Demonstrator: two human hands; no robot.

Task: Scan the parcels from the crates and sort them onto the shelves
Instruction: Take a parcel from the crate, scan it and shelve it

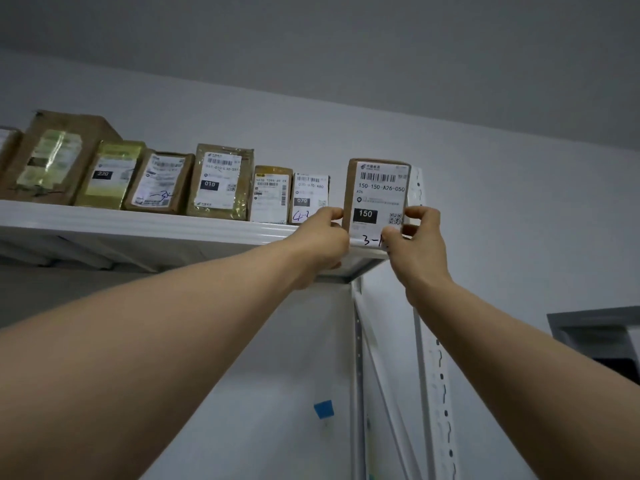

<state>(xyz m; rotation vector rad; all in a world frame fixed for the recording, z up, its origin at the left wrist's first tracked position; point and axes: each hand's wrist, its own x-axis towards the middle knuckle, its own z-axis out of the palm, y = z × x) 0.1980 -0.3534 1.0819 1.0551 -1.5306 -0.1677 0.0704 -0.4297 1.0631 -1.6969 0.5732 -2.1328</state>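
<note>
A brown parcel point(380, 192) labelled 150 stands upright at the right end of the white top shelf point(138, 221), set apart from the row of other parcels point(221, 181) on its left, the left grip point(325, 233) pinching its left edge and the right grip point(415, 244) clamped on its lower right corner.

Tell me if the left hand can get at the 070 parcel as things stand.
Probably yes: the left hand sits just beside the 070 parcel with nothing between, but it would first have to let go of the 150 parcel.
</note>
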